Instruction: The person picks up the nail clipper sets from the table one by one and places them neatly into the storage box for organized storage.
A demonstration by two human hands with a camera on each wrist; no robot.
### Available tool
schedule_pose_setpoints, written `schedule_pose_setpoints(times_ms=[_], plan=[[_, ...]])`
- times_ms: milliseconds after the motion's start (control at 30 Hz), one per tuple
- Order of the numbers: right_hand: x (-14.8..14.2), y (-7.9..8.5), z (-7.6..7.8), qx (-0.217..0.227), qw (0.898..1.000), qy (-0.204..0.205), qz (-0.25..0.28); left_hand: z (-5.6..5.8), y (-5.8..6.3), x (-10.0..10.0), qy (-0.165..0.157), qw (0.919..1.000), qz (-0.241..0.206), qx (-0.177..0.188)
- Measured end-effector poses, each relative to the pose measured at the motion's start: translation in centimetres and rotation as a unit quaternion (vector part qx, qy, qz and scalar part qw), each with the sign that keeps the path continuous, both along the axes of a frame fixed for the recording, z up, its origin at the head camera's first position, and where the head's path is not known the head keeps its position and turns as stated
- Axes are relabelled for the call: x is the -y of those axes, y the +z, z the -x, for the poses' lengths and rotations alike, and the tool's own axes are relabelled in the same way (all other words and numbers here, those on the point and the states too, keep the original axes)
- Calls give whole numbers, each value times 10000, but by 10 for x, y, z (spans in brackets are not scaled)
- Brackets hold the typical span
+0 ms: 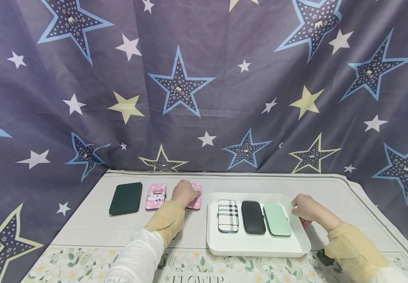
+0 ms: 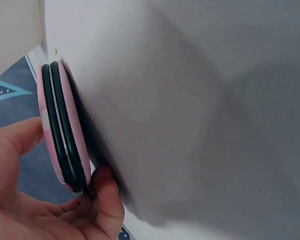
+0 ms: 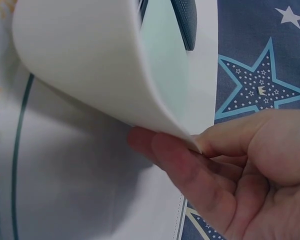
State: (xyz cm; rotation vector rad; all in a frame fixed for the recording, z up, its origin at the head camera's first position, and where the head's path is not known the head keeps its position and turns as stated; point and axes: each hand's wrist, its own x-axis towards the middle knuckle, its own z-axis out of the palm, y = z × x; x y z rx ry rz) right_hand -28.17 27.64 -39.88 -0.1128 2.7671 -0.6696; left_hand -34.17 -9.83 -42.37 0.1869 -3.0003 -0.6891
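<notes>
Over a pink patterned case on the table is my left hand. In the left wrist view its thumb lies on one face of the pink case and a finger curls at the lower end by the other face; the case has a dark edge with a thin metal line. My right hand pinches the right rim of a white tray, thumb inside and fingers outside, as the right wrist view shows. The tray holds a plaid case, a black case and a mint green case, side by side.
A second pink case with a cartoon print lies left of my left hand. Farther left is a dark green case. A flowered cloth covers the table's near edge; a star-patterned curtain hangs behind.
</notes>
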Motion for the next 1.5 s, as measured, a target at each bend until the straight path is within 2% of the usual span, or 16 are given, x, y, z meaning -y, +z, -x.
schedule_pose_setpoints(times_ms=[233,500,733,933,1167,1267,1333,1400,1500], plan=[[0,0,1,8,10000,1,-33,3,-1,4,9,9994,-332,139],[0,-1,1,19,10000,-11,-56,4,4,16,-183,9977,-565,314],[1,0,0,53,10000,-21,-49,7,3,25,-43,9879,-1444,566],[2,1,0,63,9999,-86,-49,10,-1,29,24,9830,-1744,564],[3,1,0,109,9998,-82,-120,10,-3,32,52,9511,-2923,995],[3,2,-1,105,9998,-100,-99,10,-3,35,66,9462,-3080,994],[4,2,-1,108,9998,-109,-89,9,-3,35,86,9383,-3316,975],[4,3,-1,106,9999,-106,-81,9,-2,34,76,9286,-3585,958],[4,3,-1,91,9999,-88,-95,11,0,32,132,9081,-4061,1013]])
